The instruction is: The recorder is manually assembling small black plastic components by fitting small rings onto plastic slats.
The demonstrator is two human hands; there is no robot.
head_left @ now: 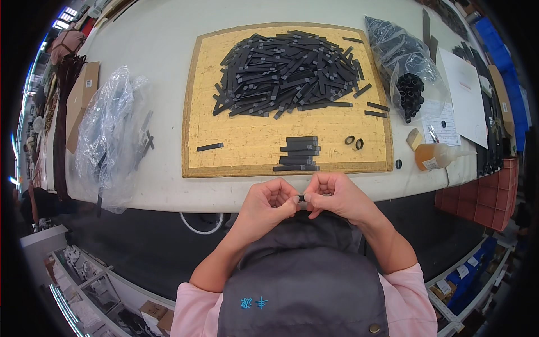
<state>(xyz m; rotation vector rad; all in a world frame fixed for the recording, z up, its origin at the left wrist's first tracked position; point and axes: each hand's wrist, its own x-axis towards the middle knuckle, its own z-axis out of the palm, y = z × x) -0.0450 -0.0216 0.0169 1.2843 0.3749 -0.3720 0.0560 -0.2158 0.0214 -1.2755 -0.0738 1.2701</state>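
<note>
Just off the near edge of the board, my left hand [271,202] and my right hand [337,196] meet, fingertips pinched. Between them shows a small black piece [301,197], mostly covered by the fingers; whether it is a strip or a ring I cannot tell. A short stack of black strips [300,153] lies right in front of my hands on the yellow board [252,160]. Farther back is a large heap of similar black strips [289,73] with greyish ends. Two black rings [359,144] rest on the board to the right of the stack.
A clear plastic bag [112,129] lies on the left of the white table [163,84]. On the right are a bag of black rings [410,92], papers [463,95], a bottle of amber liquid [435,157] and a small tan block [414,139]. A red crate [483,194] stands beyond the table's right edge.
</note>
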